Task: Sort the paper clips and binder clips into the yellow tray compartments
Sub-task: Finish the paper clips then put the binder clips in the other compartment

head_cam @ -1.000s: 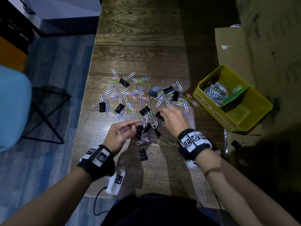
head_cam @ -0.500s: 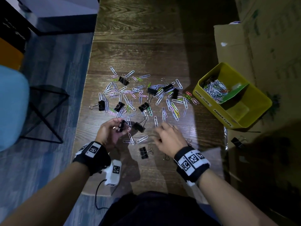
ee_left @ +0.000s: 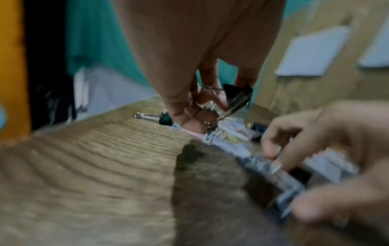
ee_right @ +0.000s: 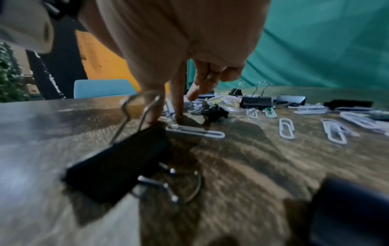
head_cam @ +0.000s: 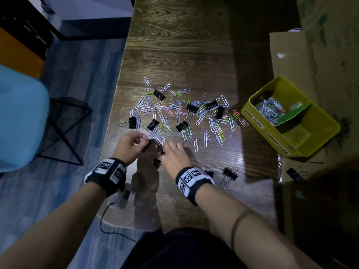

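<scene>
The left hand (head_cam: 129,145) hangs just above the desk (head_cam: 174,55), its fingers (ee_left: 185,106) curled round a black binder clip (ee_left: 238,94). Just beside it at 3 o'clock, the right hand (head_cam: 174,157) presses thumb and forefinger onto the near edge of the paper clips (head_cam: 194,121) (grip unclear). Far right, at 2 o'clock, sits the yellow tray (head_cam: 318,144), paper clips in its far compartment.

Dark brown wood grain runs along the table (head_cam: 174,45). Paper clips (head_cam: 161,105) scatter across it in white, pink, lilac and lime green, with black binder clips (head_cam: 160,94) on silver wire handles among them. The tray (head_cam: 318,140) is bright yellow with white labels and a green divider (head_cam: 293,116). Black wristbands (head_cam: 192,179) carry white square code patterns. A chair (head_cam: 21,117) in light blue, possibly teal; blue-grey floor (head_cam: 81,74).
</scene>
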`<state>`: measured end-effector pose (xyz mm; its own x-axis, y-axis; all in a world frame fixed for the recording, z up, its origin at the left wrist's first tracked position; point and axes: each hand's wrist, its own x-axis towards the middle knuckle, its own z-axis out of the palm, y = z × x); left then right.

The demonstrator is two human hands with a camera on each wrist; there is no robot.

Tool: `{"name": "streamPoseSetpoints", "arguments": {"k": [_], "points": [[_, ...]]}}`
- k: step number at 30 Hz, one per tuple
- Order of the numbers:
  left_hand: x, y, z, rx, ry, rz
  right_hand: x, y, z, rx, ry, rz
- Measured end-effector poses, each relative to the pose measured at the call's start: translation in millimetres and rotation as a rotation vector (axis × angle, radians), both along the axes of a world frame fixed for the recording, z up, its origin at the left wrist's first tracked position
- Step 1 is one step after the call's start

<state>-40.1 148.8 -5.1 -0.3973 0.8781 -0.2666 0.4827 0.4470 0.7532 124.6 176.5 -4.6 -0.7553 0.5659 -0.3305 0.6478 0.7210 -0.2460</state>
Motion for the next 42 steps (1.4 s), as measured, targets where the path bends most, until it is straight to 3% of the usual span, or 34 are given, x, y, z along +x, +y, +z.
{"name": "streamPoseSetpoints", "arguments": {"k": [2, 7, 9, 12, 15, 20, 24, 26, 28, 30, 34, 37, 42], "points": [[-7.8, -7.2, -11.3, -0.039, 0.263, -0.22, 3.6, -2.8, -4.6, -0.011, 0.007, 0.023], [-4.0, -25.9, -23.8, -0.096, 0.332, -0.519, 41.5, 7.2, -3.4, -0.075, 0.111, -0.05], [5.6, -24.1, -20.6, -0.127, 0.373, -0.578, 68.6, 18.3, 3.7, -0.116, 0.142, -0.144], [28.8, -0.6, -9.3, 0.013, 0.474, -0.555, 103.5, 40.1, 14.6, -0.142, 0.149, -0.267], [56.7, 41.8, -3.8, 0.104, 0.435, -0.546, 123.2, 57.4, 17.9, -0.178, 0.162, -0.336], [74.4, 87.0, -17.1, -0.109, 0.561, -0.801, 153.6, 73.0, 15.9, -0.319, 0.328, -0.503], [68.8, 79.6, -16.4, -0.179, 0.717, -0.897, 171.3, 81.5, 13.0, -0.282, 0.033, -0.477], [68.4, 82.5, -10.0, -0.095, 0.7, -0.86, 167.0, 86.0, 12.9, -0.236, -0.073, -0.439], [71.4, 103.6, -7.1, 0.03, 0.631, -0.746, 155.1, 96.6, 17.3, -0.156, -0.062, -0.459], [77.2, 131.7, -5.5, -0.025, 0.588, -0.684, 138.6, 112.5, 20.8, -0.095, 0.014, -0.491], [86.4, 165.9, -11.3, -0.278, 0.701, -0.787, 112.8, 149.1, 12.9, -0.057, 0.043, -0.433], [89.3, 168.9, -14.4, -0.279, 0.746, -0.817, 110.6, 162.8, -0.4, -0.005, -0.02, -0.371], [77.6, 178.7, -9.8, -0.163, 0.585, -0.683, 121.8, 158.7, -3.9, -0.027, 0.065, -0.407]]}}
